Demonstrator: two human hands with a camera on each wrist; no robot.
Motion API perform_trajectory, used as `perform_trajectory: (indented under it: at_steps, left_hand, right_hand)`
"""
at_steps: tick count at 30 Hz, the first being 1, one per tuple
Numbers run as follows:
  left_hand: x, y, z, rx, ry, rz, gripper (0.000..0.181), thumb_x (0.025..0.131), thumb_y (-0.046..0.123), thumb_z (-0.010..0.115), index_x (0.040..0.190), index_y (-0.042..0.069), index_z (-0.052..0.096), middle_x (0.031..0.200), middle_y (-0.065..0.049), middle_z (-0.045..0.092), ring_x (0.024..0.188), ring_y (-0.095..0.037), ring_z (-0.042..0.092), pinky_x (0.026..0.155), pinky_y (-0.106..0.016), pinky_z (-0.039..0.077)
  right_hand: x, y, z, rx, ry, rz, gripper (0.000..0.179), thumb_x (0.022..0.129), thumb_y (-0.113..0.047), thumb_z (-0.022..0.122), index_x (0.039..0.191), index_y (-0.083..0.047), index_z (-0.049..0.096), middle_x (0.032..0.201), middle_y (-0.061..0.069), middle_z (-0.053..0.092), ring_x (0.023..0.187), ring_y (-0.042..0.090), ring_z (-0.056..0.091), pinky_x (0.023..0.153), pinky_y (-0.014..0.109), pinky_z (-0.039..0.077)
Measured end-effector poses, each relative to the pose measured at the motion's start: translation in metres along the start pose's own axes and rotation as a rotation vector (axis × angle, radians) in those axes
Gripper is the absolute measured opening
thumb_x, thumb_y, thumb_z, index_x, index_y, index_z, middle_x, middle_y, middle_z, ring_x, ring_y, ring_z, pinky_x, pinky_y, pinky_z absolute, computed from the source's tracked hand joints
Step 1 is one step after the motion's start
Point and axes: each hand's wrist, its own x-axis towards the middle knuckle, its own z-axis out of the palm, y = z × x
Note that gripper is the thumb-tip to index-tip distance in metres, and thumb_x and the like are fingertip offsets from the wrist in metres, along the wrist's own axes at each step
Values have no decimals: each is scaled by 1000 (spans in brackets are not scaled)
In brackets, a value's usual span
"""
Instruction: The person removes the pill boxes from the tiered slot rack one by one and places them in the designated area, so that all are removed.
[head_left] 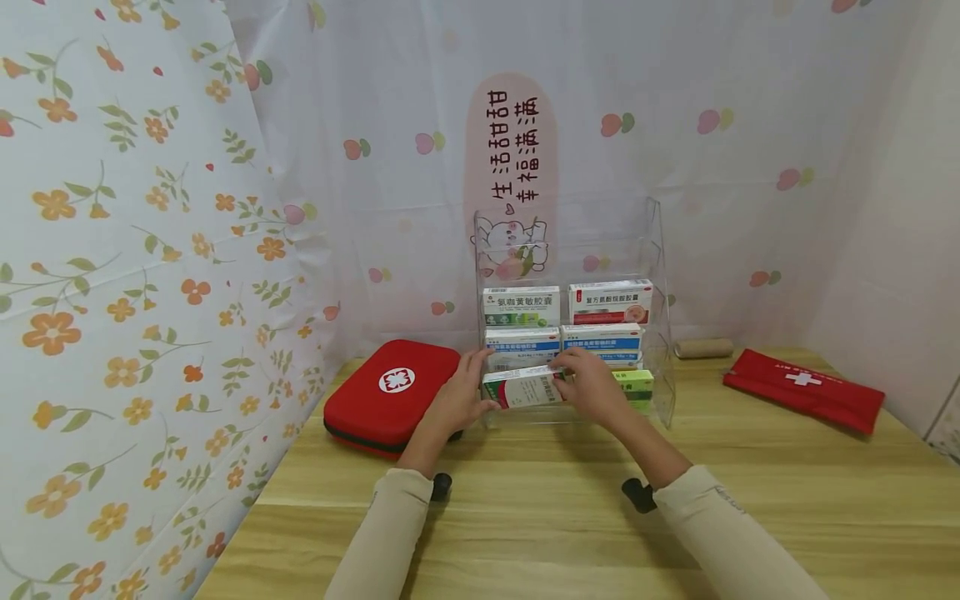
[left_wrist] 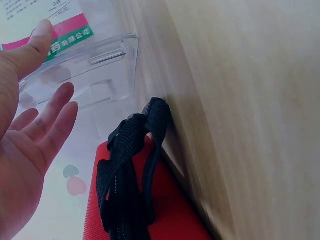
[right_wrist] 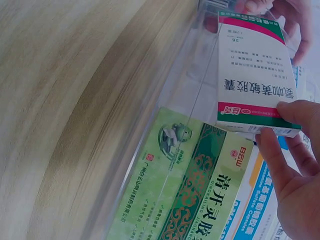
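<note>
two beige sleeves [head_left: 386, 533] reach over the wood-grain table [head_left: 525, 525]. the right hand [head_left: 594, 387] pinches one end of a white medicine box [head_left: 527, 391], thumb on its printed face and a finger at the end edge. the left hand [head_left: 459, 392] is at the other end, thumb against the face, the visible fingers parted and loosely bent; whether they pinch it, i cannot tell. the box is tilted, at the left front of the bottom tier of a clear stand [head_left: 662, 350]. a red case [head_left: 360, 404] sits just left of that hand. a green box [head_left: 637, 383] stands bottom right in the stand; above are two blue-and-white boxes [head_left: 602, 342], then a white-and-green box [head_left: 521, 307] and a white-and-red box [head_left: 611, 302]. to the right lie a red pouch [head_left: 832, 402] and a brown roll [head_left: 703, 348]; patterned curtain [head_left: 360, 75] hangs behind.
</note>
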Motion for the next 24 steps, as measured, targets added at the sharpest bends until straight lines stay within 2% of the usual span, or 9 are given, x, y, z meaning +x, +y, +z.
perform_trajectory:
  at_steps: [8, 13, 17, 24]
  left_hand:
    - [3, 3, 2, -29, -3, 6, 95, 78, 22, 85, 152, 20, 25, 146, -11, 36, 120, -26, 51, 97, -44, 51]
    - [0, 4, 1, -39, -2, -7, 94, 78, 21, 85, 151, 20, 26, 146, -10, 37, 120, -25, 50, 97, -42, 51]
    - [0, 4, 1, -53, 6, -2, 94, 78, 19, 86, 151, 19, 26, 145, -11, 37, 114, -25, 52, 95, -43, 52]
    - [-1, 3, 0, -56, 10, -19, 94, 78, 16, 86, 151, 20, 26, 144, -12, 37, 98, -23, 55, 89, -41, 55]
  right_hand:
    - [-4, 6, -6, 103, 50, -20, 21, 84, 0, 77, 104, 1, 72, 111, 16, 64, 92, 31, 67, 79, 45, 58]
    - [-6, 7, -6, 137, 64, -26, 21, 85, -1, 76, 105, 1, 73, 108, 16, 65, 91, 29, 67, 73, 40, 60]
    - [-8, 5, -9, 141, 115, -53, 21, 84, -1, 77, 105, 0, 73, 104, 15, 67, 88, 27, 68, 68, 37, 60]
    - [-10, 2, -14, 168, 179, -60, 23, 84, -2, 77, 107, 1, 73, 109, 17, 67, 90, 30, 68, 67, 38, 60]
